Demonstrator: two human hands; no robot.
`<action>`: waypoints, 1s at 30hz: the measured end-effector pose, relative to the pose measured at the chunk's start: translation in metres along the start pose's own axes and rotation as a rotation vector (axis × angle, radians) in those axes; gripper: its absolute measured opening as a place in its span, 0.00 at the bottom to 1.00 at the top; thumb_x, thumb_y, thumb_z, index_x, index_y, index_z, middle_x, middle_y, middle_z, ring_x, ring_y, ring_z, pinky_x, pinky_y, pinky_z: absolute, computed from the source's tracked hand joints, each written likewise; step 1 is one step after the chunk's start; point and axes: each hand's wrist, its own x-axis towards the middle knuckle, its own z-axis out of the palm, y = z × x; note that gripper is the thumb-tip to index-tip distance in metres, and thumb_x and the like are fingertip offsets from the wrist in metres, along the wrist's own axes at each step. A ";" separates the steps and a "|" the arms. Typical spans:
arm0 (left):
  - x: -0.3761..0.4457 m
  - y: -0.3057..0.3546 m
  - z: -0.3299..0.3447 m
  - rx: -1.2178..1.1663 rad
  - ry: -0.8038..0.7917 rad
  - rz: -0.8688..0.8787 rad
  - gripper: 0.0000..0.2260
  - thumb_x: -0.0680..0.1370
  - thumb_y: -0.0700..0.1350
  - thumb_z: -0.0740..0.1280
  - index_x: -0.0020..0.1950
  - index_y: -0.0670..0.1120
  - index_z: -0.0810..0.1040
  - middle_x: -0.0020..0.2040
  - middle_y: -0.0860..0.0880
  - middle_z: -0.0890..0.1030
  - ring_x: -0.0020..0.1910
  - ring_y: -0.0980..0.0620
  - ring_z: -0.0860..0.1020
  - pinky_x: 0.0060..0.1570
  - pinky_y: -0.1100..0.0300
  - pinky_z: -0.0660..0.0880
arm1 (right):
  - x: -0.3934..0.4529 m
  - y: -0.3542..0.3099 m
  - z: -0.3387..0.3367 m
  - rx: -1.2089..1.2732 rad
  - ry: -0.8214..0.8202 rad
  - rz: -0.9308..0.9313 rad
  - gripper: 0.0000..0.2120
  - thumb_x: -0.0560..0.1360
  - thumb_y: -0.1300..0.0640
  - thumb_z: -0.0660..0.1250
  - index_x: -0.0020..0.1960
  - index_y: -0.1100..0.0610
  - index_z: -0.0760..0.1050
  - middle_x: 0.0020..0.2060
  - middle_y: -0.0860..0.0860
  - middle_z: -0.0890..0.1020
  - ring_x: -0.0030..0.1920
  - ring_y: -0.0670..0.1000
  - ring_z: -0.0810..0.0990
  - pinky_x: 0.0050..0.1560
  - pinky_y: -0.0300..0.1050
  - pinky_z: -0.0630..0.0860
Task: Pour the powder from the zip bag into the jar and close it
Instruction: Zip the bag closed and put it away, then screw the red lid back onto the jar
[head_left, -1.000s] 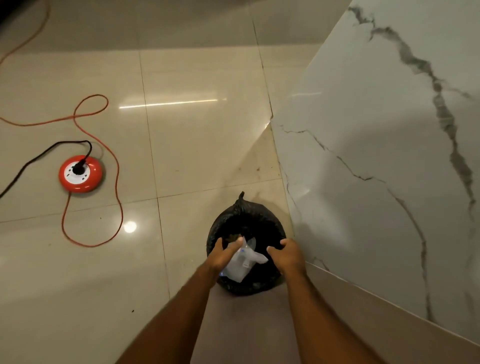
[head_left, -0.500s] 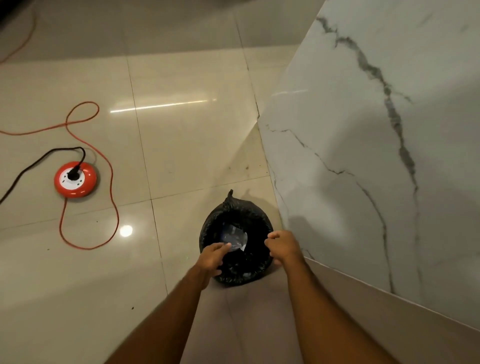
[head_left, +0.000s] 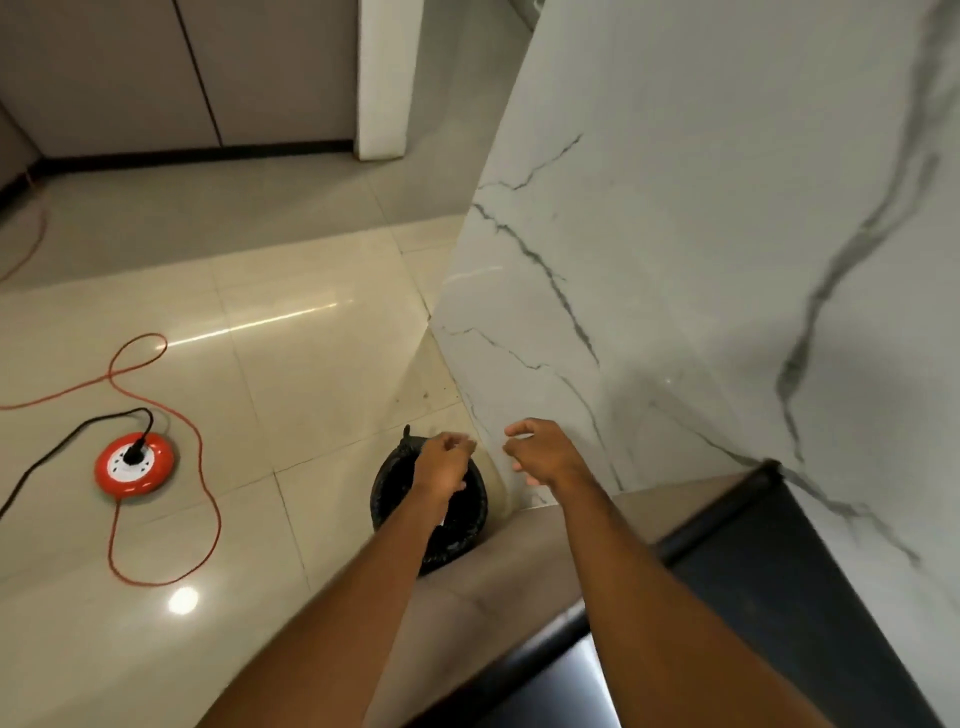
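Two hands hover over the black-lined bin (head_left: 431, 514) at 6 o'clock: left hand (head_left: 440, 462) and right hand (head_left: 540, 452), each grip loosely curled and empty. No zip bag or jar shows clearly. Best return to the counter (head_left: 737, 587) at 4 o'clock. Glossy tile floor (head_left: 311, 374); red socket reel (head_left: 136, 466) at 9.

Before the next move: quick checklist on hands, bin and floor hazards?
1. Left hand holds nothing: ok, fingers loosely curled over the bin.
2. Right hand holds nothing: ok, fingers relaxed.
3. Round bin with black plastic liner upright on the floor: ok.
4. Zip bag inside the bin: cannot tell, left arm covers most of the opening.
5. Jar closed: cannot tell, no jar in view.
6. Orange cable and red round socket reel away from the bin: ok, well to its left.
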 end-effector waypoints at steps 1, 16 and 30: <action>-0.019 0.009 0.003 0.009 -0.011 0.030 0.08 0.81 0.46 0.65 0.56 0.45 0.79 0.49 0.44 0.81 0.47 0.47 0.78 0.49 0.51 0.78 | -0.018 0.000 -0.008 0.011 0.017 -0.020 0.14 0.74 0.55 0.66 0.59 0.51 0.77 0.55 0.53 0.82 0.51 0.54 0.82 0.47 0.46 0.79; -0.320 0.035 0.065 0.118 -0.174 0.510 0.05 0.80 0.44 0.65 0.47 0.50 0.80 0.50 0.46 0.85 0.48 0.45 0.83 0.47 0.51 0.81 | -0.298 0.080 -0.102 0.216 0.318 -0.317 0.15 0.75 0.56 0.64 0.61 0.52 0.76 0.47 0.52 0.83 0.48 0.56 0.83 0.49 0.51 0.83; -0.538 -0.104 0.194 0.383 -0.715 0.732 0.08 0.81 0.39 0.65 0.56 0.47 0.80 0.50 0.45 0.86 0.47 0.47 0.84 0.48 0.51 0.81 | -0.525 0.308 -0.166 0.267 0.645 -0.307 0.16 0.78 0.56 0.65 0.64 0.55 0.75 0.52 0.56 0.83 0.46 0.51 0.81 0.51 0.47 0.79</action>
